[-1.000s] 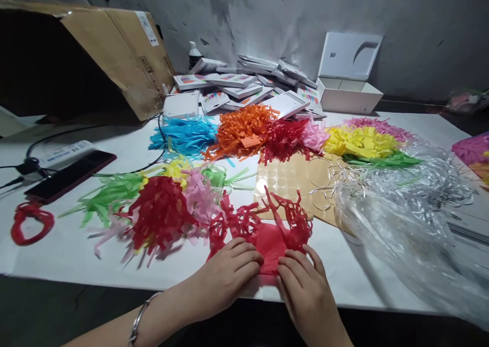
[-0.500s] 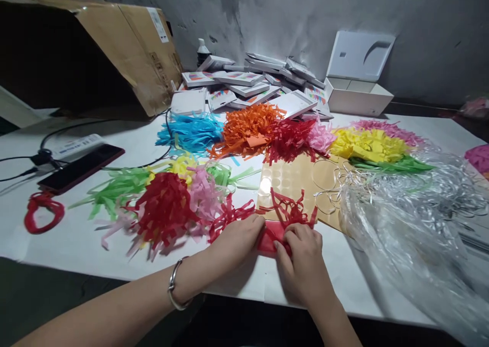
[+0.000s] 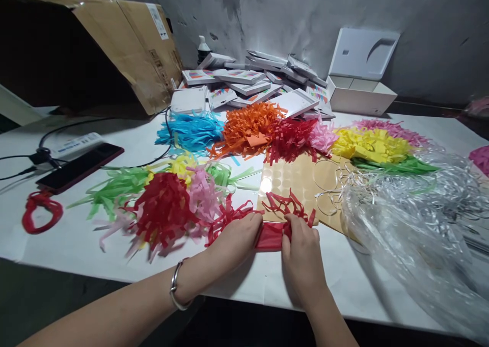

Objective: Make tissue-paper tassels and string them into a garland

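Observation:
Between my hands lies a red tissue-paper tassel [image 3: 269, 236], its uncut middle flat on the white table [image 3: 244, 281] and its fringed strips fanning out at both ends. My left hand [image 3: 240, 236] is closed on the left side of that middle, fingers hidden beneath the palm. On the other side, my right hand [image 3: 301, 245] pinches it near the start of the right fringe. Behind the tassel is a tan sheet of round clear stickers [image 3: 286, 179]. Left of my left hand sits a heap of red fringe [image 3: 164, 212] with pink, yellow and green strips.
Blue [image 3: 191, 133], orange [image 3: 250, 128] and yellow fringe bundles [image 3: 370, 144] line the back. Behind them pile several flat white boxes [image 3: 240, 77]. Silver cords in a clear plastic bag [image 3: 412, 235] spread at right. A phone [image 3: 82, 167] and a big carton [image 3: 133, 51] stand left.
My right hand has shifted slightly, its fingers now up at the right fringe's base. More of the flat red middle shows, and the loose red strips over it have moved aside.

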Available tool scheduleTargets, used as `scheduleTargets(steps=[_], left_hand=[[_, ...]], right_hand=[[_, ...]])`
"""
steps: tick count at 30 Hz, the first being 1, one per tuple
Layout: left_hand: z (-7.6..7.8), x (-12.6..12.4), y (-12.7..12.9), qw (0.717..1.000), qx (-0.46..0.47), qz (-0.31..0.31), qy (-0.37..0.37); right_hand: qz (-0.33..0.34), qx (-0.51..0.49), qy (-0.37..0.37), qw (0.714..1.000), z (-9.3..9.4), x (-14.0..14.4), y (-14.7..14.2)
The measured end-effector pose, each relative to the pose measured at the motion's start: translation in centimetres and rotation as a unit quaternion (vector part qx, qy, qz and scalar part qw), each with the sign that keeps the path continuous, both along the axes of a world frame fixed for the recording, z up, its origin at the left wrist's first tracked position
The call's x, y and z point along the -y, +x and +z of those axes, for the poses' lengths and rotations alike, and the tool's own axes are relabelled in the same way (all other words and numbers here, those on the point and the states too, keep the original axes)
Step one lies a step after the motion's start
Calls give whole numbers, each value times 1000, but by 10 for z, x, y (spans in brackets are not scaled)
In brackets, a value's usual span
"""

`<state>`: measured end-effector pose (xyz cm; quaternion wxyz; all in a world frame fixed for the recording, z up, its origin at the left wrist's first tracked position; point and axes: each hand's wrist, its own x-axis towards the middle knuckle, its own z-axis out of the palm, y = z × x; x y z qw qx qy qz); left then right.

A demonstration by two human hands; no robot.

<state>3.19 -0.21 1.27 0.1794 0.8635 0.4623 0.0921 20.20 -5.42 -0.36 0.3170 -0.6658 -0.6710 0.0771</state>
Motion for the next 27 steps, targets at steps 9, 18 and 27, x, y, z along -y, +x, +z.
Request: scheduleTargets(steps=[9, 18, 27], left_hand=[[0, 2, 1, 1000, 3, 17, -19], [-2, 1, 5, 999, -29, 12, -30], [3, -5, 1, 1000, -16, 7, -12]], right_hand=[[2, -118, 86, 989, 0, 2, 4], [11, 103, 165, 981, 9, 9, 1], [179, 185, 175, 950, -4, 16, 5]])
